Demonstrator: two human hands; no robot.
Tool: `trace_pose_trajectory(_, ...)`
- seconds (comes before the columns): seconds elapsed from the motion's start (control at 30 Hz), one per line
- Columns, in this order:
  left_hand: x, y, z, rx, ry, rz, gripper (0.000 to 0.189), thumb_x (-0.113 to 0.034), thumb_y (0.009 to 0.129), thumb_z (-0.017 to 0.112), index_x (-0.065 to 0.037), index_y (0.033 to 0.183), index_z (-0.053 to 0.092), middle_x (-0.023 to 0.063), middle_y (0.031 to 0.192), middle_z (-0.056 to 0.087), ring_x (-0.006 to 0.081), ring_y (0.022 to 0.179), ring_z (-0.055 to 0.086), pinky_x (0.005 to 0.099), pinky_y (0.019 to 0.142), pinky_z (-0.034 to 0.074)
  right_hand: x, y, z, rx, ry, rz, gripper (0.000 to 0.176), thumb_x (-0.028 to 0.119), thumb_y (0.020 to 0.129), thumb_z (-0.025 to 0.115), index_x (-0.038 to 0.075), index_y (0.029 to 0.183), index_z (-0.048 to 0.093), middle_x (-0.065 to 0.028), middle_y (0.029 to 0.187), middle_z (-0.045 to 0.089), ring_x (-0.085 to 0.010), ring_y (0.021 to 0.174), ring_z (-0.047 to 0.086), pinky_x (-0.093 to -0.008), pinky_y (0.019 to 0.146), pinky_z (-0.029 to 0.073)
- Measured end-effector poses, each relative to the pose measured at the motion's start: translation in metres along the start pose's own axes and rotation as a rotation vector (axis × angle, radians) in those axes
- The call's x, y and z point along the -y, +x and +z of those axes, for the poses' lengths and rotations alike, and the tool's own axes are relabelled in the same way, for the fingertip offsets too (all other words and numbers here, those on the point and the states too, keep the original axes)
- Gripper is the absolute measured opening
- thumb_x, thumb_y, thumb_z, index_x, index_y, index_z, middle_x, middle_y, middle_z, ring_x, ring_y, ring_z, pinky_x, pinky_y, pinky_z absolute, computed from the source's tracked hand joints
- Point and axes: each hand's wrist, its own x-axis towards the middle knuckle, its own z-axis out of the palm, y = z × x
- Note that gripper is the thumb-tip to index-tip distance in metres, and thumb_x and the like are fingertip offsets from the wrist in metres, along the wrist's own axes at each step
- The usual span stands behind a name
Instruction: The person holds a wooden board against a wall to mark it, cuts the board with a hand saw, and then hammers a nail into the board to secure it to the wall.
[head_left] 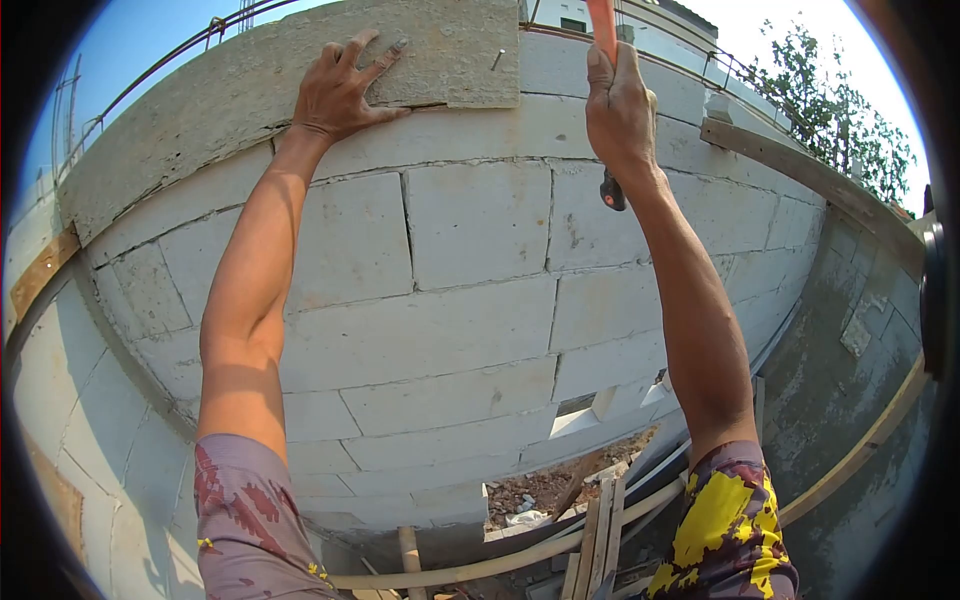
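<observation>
My left hand (345, 85) is open, its fingers spread against the face of a long, rough, grey board (440, 50). The board lies along the upper part of the pale block wall (480, 225). A nail (498, 59) sticks out of the board near its right end, to the right of my left hand. Raised to the right of the board, my right hand (622, 110) is closed around the handle of a hammer (603, 25) with an orange shaft and a black butt end. The hammer's head is beyond the top of the view.
Steel rebar (165, 65) runs along the wall top. A second board (800, 165) spans the upper right corner. Below, poles and planks (595, 540) lie near an opening with rubble (540, 495). Another block wall (75, 400) stands at left, a grey rendered one (850, 400) at right.
</observation>
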Motion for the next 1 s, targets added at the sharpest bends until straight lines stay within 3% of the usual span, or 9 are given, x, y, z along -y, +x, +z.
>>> trace_pose_trajectory(0.03, -0.002, 0.000, -0.001, -0.008, -0.015, -0.006, 0.080, -0.077, 0.061, 0.064, -0.038, 0.130, 0.052, -0.0053, 0.129, 0.043, 0.0153, 0.097, 0.046, 0.0257, 0.084, 0.052, 0.003, -0.005, -0.004, 0.365, -0.319, -0.033, 0.043, 0.043, 0.100, 0.039, 0.002, 0.104, 0.051, -0.0096, 0.061, 0.052, -0.0195, 0.055, 0.053, -0.0386, 0.055, 0.045)
trace_pose_trajectory(0.13, 0.003, 0.001, 0.002, -0.023, -0.009, -0.004, 0.080, -0.077, 0.061, 0.064, -0.039, 0.130, 0.052, -0.0055, 0.129, 0.043, 0.0150, 0.098, 0.046, 0.0253, 0.083, 0.052, 0.022, 0.000, -0.027, 0.395, -0.190, 0.176, 0.040, 0.042, 0.098, 0.042, 0.003, 0.103, 0.054, -0.0117, 0.066, 0.059, -0.0237, 0.063, 0.060, -0.0408, 0.060, 0.047)
trace_pose_trajectory(0.33, 0.003, 0.000, 0.001, 0.024, 0.019, -0.007, 0.079, -0.076, 0.062, 0.064, -0.039, 0.131, 0.052, -0.0058, 0.129, 0.043, 0.0144, 0.100, 0.047, 0.0247, 0.085, 0.052, 0.024, 0.021, -0.007, -0.523, 0.493, 0.061, 0.041, 0.044, 0.100, 0.036, 0.007, 0.090, 0.049, -0.0024, 0.059, 0.047, -0.0043, 0.042, 0.042, -0.0231, 0.036, 0.034)
trace_pose_trajectory(0.43, 0.000, -0.001, 0.000, 0.022, 0.008, -0.005, 0.079, -0.076, 0.062, 0.064, -0.039, 0.131, 0.051, -0.0058, 0.129, 0.043, 0.0146, 0.101, 0.047, 0.0250, 0.086, 0.052, -0.002, -0.006, 0.001, 0.441, -0.341, 0.068, 0.046, 0.048, 0.099, 0.036, 0.005, 0.090, 0.049, -0.0032, 0.059, 0.049, -0.0096, 0.050, 0.049, -0.0318, 0.046, 0.042)
trace_pose_trajectory(0.57, 0.002, 0.001, 0.000, 0.024, 0.010, -0.010, 0.079, -0.076, 0.062, 0.063, -0.039, 0.131, 0.051, -0.0054, 0.130, 0.043, 0.0149, 0.102, 0.046, 0.0260, 0.087, 0.051, 0.020, 0.000, -0.023, 0.349, -0.185, 0.133, 0.047, 0.049, 0.099, 0.035, 0.005, 0.090, 0.049, -0.0027, 0.058, 0.049, -0.0107, 0.053, 0.052, -0.0341, 0.049, 0.044)
trace_pose_trajectory(0.77, 0.001, 0.000, 0.001, 0.036, 0.017, -0.012, 0.080, -0.077, 0.062, 0.063, -0.039, 0.132, 0.050, -0.0046, 0.130, 0.043, 0.0153, 0.102, 0.046, 0.0264, 0.087, 0.051, 0.023, 0.005, 0.001, -0.359, 0.286, 0.096, 0.035, 0.031, 0.100, 0.041, 0.000, 0.085, 0.047, -0.0140, 0.057, 0.056, -0.0256, 0.048, 0.056, -0.0376, 0.050, 0.045)
trace_pose_trajectory(0.83, -0.002, 0.000, 0.000, 0.036, 0.006, -0.015, 0.080, -0.077, 0.063, 0.063, -0.039, 0.132, 0.050, -0.0044, 0.130, 0.043, 0.0155, 0.102, 0.046, 0.0264, 0.087, 0.051, 0.013, -0.004, 0.001, 0.410, -0.292, 0.124, 0.039, 0.036, 0.100, 0.039, 0.000, 0.090, 0.050, -0.0156, 0.063, 0.060, -0.0294, 0.059, 0.065, -0.0411, 0.053, 0.048)
trace_pose_trajectory(0.93, 0.001, 0.002, -0.001, 0.033, 0.004, -0.018, 0.079, -0.076, 0.063, 0.062, -0.038, 0.132, 0.051, -0.0042, 0.130, 0.043, 0.0158, 0.102, 0.046, 0.0266, 0.087, 0.051, 0.013, -0.003, -0.005, 0.494, -0.276, 0.116, 0.040, 0.037, 0.100, 0.039, -0.001, 0.092, 0.050, -0.0150, 0.064, 0.061, -0.0279, 0.058, 0.064, -0.0410, 0.052, 0.047)
trace_pose_trajectory(1.0, 0.001, 0.000, 0.000, 0.045, 0.003, -0.016, 0.079, -0.076, 0.064, 0.062, -0.037, 0.131, 0.052, -0.0041, 0.129, 0.043, 0.0159, 0.102, 0.046, 0.0267, 0.087, 0.051, 0.036, 0.000, -0.021, 0.168, -0.036, 0.158, 0.040, 0.037, 0.099, 0.041, -0.001, 0.091, 0.050, -0.0143, 0.064, 0.061, -0.0267, 0.056, 0.063, -0.0395, 0.052, 0.048)
